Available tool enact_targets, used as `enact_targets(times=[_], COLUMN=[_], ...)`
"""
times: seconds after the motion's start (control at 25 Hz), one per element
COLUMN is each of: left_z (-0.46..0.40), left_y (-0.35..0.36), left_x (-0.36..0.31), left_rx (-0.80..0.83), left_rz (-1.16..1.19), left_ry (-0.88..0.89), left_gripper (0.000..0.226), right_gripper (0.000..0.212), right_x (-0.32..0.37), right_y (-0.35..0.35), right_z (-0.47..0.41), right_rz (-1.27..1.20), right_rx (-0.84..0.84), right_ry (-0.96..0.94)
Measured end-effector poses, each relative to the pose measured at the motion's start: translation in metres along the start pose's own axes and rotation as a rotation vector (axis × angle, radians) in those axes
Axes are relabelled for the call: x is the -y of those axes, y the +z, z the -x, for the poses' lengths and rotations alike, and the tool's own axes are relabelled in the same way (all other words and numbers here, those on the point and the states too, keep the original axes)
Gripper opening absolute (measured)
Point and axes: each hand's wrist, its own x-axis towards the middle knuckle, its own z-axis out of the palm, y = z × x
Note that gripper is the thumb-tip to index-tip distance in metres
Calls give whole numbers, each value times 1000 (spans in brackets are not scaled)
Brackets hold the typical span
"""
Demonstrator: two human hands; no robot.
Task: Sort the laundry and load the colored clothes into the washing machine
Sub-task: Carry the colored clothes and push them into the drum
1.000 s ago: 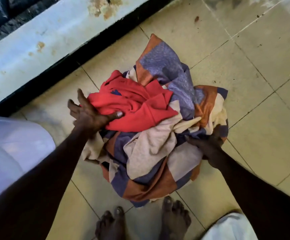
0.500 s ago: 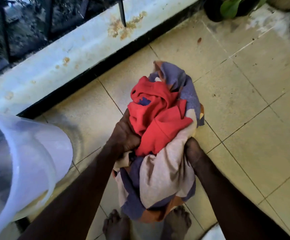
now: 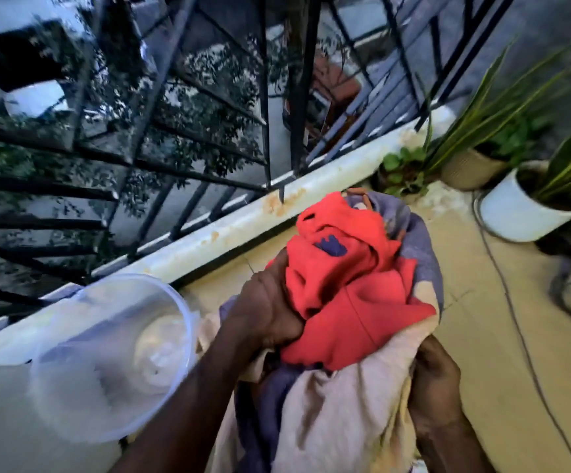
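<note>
I hold a bundle of colored clothes [image 3: 338, 414] off the floor between both hands. A red garment [image 3: 355, 285] with a small blue mark lies on top, wrapped in a patchwork cloth of purple, beige and orange. My left hand [image 3: 267, 312] grips the bundle's left side, fingers dug into the red fabric. On the right side my right hand [image 3: 431, 380] clutches the beige cloth. No washing machine is in view.
A translucent plastic bucket [image 3: 113, 353] with pale cloth inside stands at the lower left. A white ledge [image 3: 229, 230] with black railing [image 3: 267, 97] runs behind. Potted plants, one in a white pot [image 3: 516, 213], stand at the right, and a thin cable [image 3: 516, 329] crosses the tiled floor.
The bundle has been gathered up from the floor and lifted higher. The view has tilted up, so the railing and the plants now show.
</note>
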Motion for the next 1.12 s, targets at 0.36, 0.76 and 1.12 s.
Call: enact_targets(times=[0.36,0.76,1.12], left_z=[153,362,603], left_y=[-108,-169,-266], left_x=[-132,-185,-141], left_rx=[-108,-321,-432], left_rz=[271,333,480], left_ry=[324,474,606], left_gripper=[85,92,98], right_gripper=[22,18,84], right_x=[91,85,-30], right_y=[134,192,261], right_z=[197,396,589], right_rz=[105,436,577], right_rx=[193,282,392], right_ry=[-146,-398,-517])
